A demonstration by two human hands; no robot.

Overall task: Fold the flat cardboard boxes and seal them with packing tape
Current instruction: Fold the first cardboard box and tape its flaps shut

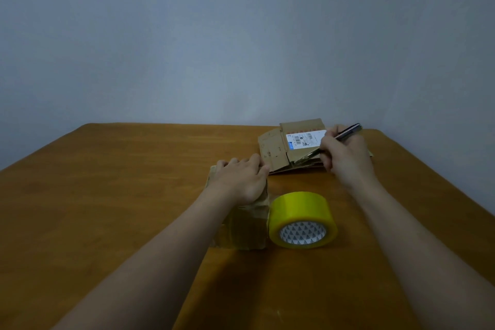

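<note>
Folded box: stood mid-table, left hand gripping its top, tape roll just beside. Right hand pinched slim dark tool over flat cartons. Sealing judged next; needs tape.

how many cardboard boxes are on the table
2. A folded box under the left hand, beside the tape; a flat box at the far right, behind the right hand, which holds a tool. More flat ones may lie hidden beneath it.
</note>
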